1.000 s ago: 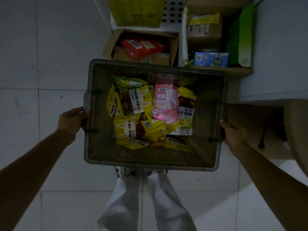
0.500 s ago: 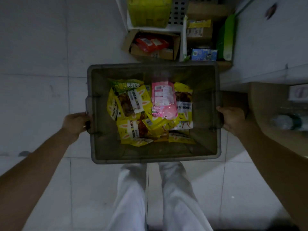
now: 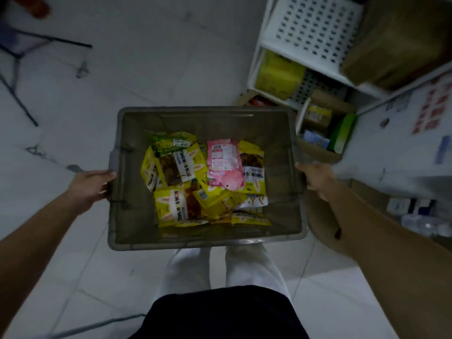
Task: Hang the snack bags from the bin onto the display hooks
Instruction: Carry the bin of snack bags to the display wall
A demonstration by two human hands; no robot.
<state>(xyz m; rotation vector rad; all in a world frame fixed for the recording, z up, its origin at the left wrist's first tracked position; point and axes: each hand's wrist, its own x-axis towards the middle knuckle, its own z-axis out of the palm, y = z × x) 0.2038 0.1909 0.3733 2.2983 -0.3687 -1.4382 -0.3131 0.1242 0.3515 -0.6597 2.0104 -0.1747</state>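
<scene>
Nearest the camera is a dark garment [image 3: 220, 314] at the person's waist, and beyond it two white trouser legs [image 3: 188, 270] run down to a pale tiled floor [image 3: 146, 64]. Both bare forearms reach forward from the lower corners.

The left grip [image 3: 90, 189] is closed on the handle at the left end of the bin [image 3: 195, 243], with the thumb lying over the top of the handle and the fingers curled below it. The right grip [image 3: 316, 178] is closed on the right end, the thumb along the rim and the fingers wrapped down the outer wall. The grey bin hangs level between the two hands, in front of the body and over the legs.

The snack bags [image 3: 171, 206] lie in a loose heap on the bottom of the bin, overlapping one another. Most are yellow with a printed label. A pink bag [image 3: 223, 165] lies face down on top toward the right, and a green bag [image 3: 171, 143] sits at the far edge of the heap.

To the right, low down, stand some blurred bottles [image 3: 425, 226]. Past the bin's far right corner, an open cardboard box [image 3: 318, 152] holds a green carton [image 3: 342, 133]. Behind it rises a white rack [image 3: 315, 28] with a perforated panel, a yellow pack [image 3: 278, 74] on its lower shelf and a brown box [image 3: 396, 45] at its right. Far left, thin black metal legs [image 3: 14, 57] cross the floor.
</scene>
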